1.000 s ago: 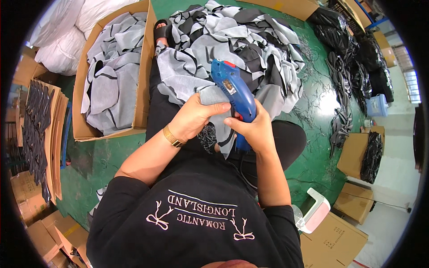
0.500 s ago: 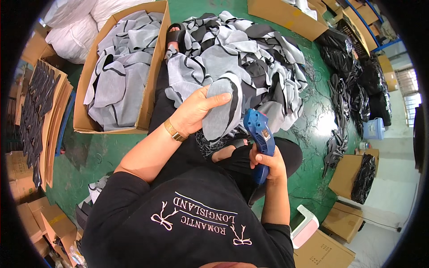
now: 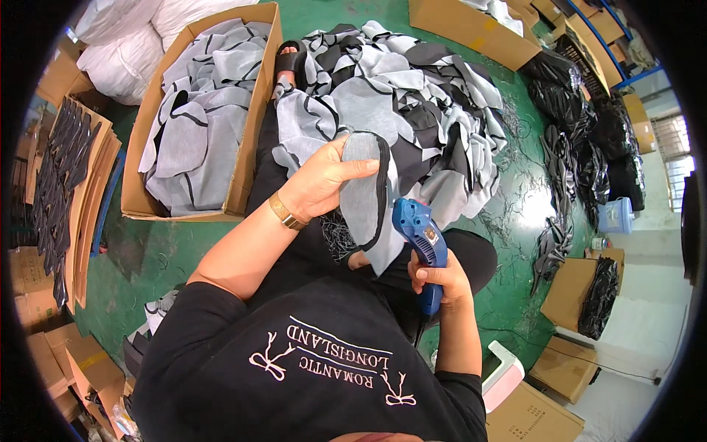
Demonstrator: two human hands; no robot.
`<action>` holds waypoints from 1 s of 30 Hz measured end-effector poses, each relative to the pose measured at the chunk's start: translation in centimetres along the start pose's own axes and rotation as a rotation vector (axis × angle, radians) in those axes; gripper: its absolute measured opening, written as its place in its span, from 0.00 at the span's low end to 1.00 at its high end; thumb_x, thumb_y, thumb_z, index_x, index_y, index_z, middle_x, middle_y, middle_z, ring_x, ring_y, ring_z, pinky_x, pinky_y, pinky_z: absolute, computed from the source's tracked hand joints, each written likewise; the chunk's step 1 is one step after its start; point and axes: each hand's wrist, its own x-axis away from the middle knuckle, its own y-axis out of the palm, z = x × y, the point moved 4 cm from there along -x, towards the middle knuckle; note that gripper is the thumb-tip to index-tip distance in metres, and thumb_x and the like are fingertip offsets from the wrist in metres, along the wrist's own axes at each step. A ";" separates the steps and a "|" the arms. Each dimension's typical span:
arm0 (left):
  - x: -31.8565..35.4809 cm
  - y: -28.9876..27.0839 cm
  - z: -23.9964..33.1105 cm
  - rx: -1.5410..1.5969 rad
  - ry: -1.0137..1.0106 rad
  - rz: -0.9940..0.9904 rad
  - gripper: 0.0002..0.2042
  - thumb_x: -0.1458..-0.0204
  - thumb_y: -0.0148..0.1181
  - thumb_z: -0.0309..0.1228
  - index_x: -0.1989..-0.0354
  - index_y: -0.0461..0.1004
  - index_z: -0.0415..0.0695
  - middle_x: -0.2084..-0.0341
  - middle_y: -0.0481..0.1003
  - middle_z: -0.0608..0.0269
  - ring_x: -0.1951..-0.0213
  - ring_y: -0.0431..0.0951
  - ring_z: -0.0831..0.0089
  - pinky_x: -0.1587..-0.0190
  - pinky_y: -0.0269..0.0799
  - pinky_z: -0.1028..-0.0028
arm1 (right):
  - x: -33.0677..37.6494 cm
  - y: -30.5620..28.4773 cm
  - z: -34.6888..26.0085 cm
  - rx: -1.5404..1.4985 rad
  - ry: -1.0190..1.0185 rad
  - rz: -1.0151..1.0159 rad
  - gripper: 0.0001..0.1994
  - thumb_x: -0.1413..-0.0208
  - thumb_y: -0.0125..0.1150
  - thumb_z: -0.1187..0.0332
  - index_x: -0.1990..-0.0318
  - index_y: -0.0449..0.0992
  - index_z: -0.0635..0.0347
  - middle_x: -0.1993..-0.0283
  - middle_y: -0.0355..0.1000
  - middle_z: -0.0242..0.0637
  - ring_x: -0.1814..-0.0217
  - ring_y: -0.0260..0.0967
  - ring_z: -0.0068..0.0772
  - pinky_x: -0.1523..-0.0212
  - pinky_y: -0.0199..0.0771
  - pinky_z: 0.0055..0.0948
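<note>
My left hand (image 3: 320, 183) pinches a long grey fabric piece (image 3: 359, 199) with a black band along its right edge. The thumb lies flat over its front, and the lower end hangs to a pale point. My right hand (image 3: 446, 278) is wrapped round the handle of a blue handheld power tool (image 3: 423, 234). The tool's head stands close beside the fabric's right edge; I cannot tell whether they touch. Beyond both hands, a large heap of grey and black fabric pieces (image 3: 375, 99) covers the floor.
A cardboard box (image 3: 258, 110) of similar grey pieces stands at the left. Black plastic bags (image 3: 560, 103) and a blue bucket (image 3: 616, 214) line the right side. Flat cardboard sheets (image 3: 88, 214) stand at far left. Thread scraps litter the green floor (image 3: 526, 191).
The fabric piece has turned, so its black-edged side faces the tool and its pointed end hangs lower. The blue tool has come slightly nearer to me and left.
</note>
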 end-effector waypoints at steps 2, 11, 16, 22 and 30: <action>-0.1 0.0 0.0 0.008 -0.018 -0.029 0.15 0.49 0.60 0.23 0.52 0.70 0.41 0.61 0.76 0.67 0.60 0.76 0.78 0.54 0.71 0.74 | 0.0 0.0 0.1 -0.011 0.009 -0.022 0.16 0.64 0.70 0.70 0.69 0.71 0.66 0.76 0.67 0.35 0.81 0.66 0.28 0.78 0.69 0.25; 0.0 0.5 -0.1 -0.072 -0.024 -0.028 0.12 0.49 0.62 0.24 0.56 0.72 0.43 0.63 0.76 0.70 0.61 0.74 0.82 0.55 0.69 0.78 | 0.0 0.0 -0.1 -0.001 0.055 -0.025 0.15 0.66 0.69 0.72 0.68 0.72 0.67 0.76 0.67 0.36 0.81 0.67 0.29 0.78 0.69 0.26; 0.1 0.8 -0.3 -0.081 -0.016 -0.025 0.12 0.49 0.61 0.24 0.56 0.72 0.43 0.63 0.75 0.70 0.61 0.74 0.82 0.54 0.68 0.78 | -0.3 0.8 -0.1 -0.011 0.027 0.007 0.17 0.68 0.68 0.71 0.69 0.68 0.66 0.81 0.63 0.38 0.83 0.62 0.31 0.82 0.65 0.26; 0.4 0.8 0.0 -0.078 0.019 -0.047 0.14 0.49 0.61 0.22 0.53 0.70 0.42 0.62 0.75 0.70 0.59 0.74 0.82 0.53 0.69 0.77 | -0.6 2.1 0.0 -0.169 0.027 -0.058 0.16 0.66 0.68 0.71 0.69 0.68 0.65 0.83 0.60 0.35 0.83 0.58 0.28 0.84 0.62 0.25; 0.8 1.2 0.3 -0.093 0.023 -0.114 0.20 0.49 0.61 0.21 0.47 0.66 0.41 0.58 0.74 0.69 0.57 0.73 0.82 0.51 0.69 0.77 | -1.5 2.7 -0.1 -0.303 0.017 -0.128 0.16 0.63 0.67 0.70 0.68 0.67 0.64 0.81 0.58 0.32 0.81 0.57 0.25 0.85 0.61 0.23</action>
